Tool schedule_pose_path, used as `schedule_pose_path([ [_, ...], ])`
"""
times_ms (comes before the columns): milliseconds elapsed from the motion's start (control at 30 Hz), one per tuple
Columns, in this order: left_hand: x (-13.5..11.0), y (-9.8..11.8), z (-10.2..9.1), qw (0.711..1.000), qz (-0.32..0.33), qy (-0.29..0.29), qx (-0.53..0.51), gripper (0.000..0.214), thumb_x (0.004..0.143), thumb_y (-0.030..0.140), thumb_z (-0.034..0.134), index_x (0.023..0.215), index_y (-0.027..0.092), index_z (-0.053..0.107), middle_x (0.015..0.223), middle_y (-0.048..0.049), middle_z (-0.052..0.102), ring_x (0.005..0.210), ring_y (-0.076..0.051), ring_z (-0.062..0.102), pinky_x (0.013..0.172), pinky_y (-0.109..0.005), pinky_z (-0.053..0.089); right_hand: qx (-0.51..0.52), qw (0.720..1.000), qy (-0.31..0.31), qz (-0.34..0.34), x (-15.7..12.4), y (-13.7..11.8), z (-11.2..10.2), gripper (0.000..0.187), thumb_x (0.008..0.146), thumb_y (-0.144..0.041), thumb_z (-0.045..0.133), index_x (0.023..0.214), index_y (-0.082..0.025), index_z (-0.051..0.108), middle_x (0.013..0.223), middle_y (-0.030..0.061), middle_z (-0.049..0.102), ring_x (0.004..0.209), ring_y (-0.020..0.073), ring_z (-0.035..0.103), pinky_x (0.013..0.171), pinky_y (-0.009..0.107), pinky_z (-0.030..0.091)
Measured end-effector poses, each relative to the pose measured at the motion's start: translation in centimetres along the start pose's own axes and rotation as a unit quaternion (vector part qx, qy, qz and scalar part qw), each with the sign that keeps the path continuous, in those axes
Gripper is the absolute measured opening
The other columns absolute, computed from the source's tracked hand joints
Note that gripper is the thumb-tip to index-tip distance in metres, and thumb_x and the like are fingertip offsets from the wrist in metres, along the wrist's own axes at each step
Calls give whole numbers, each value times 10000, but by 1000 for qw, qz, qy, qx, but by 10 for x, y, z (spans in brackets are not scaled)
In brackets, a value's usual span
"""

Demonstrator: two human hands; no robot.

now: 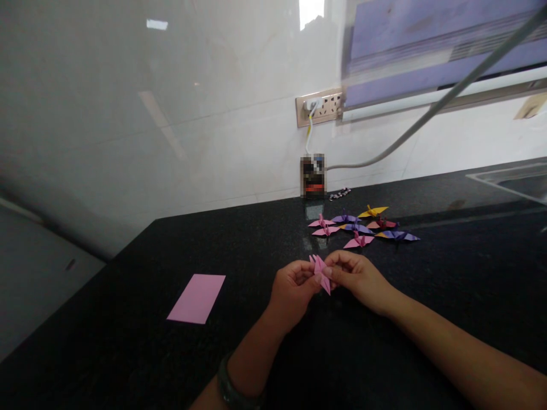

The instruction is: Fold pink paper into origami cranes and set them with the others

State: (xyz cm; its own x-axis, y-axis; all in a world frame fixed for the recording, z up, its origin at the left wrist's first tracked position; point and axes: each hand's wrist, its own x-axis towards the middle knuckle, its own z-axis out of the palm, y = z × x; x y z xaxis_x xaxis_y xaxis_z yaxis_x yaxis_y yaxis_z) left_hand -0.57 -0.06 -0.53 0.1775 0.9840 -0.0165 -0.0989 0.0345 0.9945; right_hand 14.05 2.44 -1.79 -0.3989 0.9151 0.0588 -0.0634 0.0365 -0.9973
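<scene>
A small pink folded paper piece [320, 272] is pinched between both my hands just above the black counter [128, 319]. My left hand [292, 290] grips its left side with curled fingers. My right hand [358, 276] holds the right side between thumb and fingertips. Beyond the hands lies a cluster of several finished paper cranes [361, 228] in pink, purple, yellow and red. A flat pink paper sheet [197, 298] rests on the counter to the left of my left hand.
A phone [313, 175] leans against the white tiled wall, its cable plugged into a wall socket [319, 107]. A grey hose [427, 117] crosses the wall. A sink edge [508, 179] shows at far right. The counter's left edge drops off.
</scene>
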Motion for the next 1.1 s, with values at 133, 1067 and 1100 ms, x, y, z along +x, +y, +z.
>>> schedule_pose_path([
  [133,1,-2,-1,1000,-12,23,-5,140,656,227,590,735,112,581,597,-26,616,539,-106,563,554,-231,446,20,999,-24,9,-1,-1,0,193,677,-312,599,754,-156,515,618,-25,540,530,79,502,511,206,399],
  [1067,3,-4,-8,994,-87,-28,-61,255,688,316,571,824,100,564,726,-75,633,607,-119,590,540,-208,444,-121,978,1,-171,0,1,-9,106,706,-110,505,717,-181,584,743,16,523,674,126,506,606,248,394],
  [1100,3,-4,-8,994,-89,-30,-53,268,668,307,595,832,95,576,734,-77,634,612,-116,587,543,-202,442,-128,976,-3,-175,0,1,-9,110,708,-110,506,721,-181,589,754,21,527,685,130,509,612,252,397],
])
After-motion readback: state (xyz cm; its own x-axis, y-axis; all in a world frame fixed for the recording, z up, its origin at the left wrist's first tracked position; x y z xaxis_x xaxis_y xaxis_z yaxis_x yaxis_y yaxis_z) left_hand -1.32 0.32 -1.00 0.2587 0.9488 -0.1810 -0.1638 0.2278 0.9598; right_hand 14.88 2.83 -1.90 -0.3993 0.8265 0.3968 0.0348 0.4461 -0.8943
